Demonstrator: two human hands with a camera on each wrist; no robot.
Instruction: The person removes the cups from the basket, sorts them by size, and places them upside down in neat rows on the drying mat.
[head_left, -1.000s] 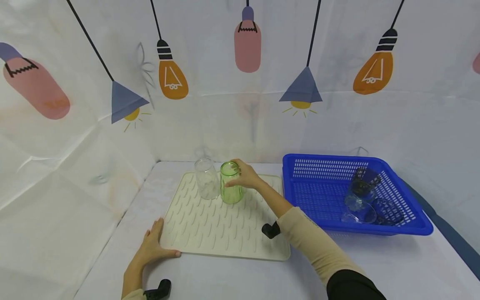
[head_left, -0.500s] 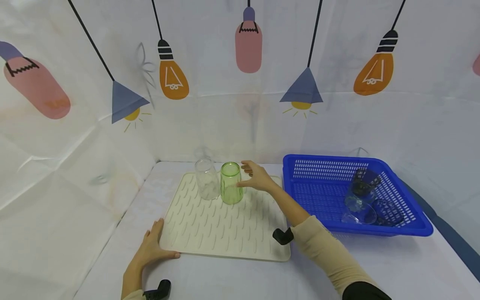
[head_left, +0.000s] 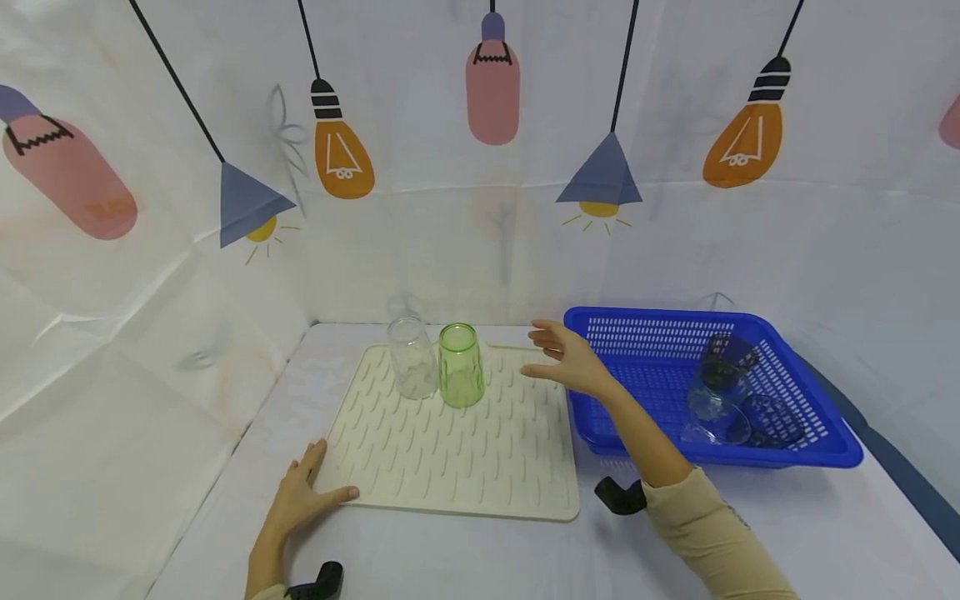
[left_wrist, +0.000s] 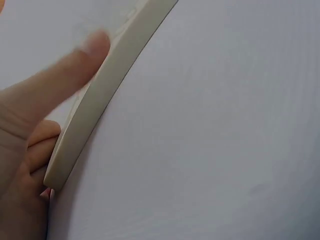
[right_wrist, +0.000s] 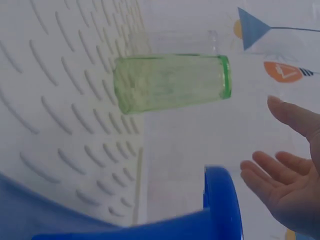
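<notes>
On the cream ridged drying mat [head_left: 457, 467] a green drinking glass [head_left: 461, 367] stands upright, with a clear drinking glass [head_left: 413, 358] just to its left. My right hand [head_left: 566, 358], fingers loosely spread and holding nothing, hovers by the mat's right side, near the blue basket's left rim. The right wrist view shows the green glass [right_wrist: 172, 82] well apart from the fingers [right_wrist: 265, 175]. At the mat's near left corner rests my left hand [head_left: 300, 496], its thumb on the front edge and fingers along the left side. Up close, the left thumb [left_wrist: 65, 75] touches the mat's edge [left_wrist: 100, 90].
A blue perforated plastic basket [head_left: 637, 312] stands right of the mat, its rim higher than the mat. Inside, at its right end, lie several glasses [head_left: 720, 400], some dark and some clear. A white sheet with printed lamps [head_left: 600, 179] hangs behind the table.
My right hand has let go of the green glass and drawn away to the right, toward the basket. The green glass stays where it stood, and the left hand has hardly moved.
</notes>
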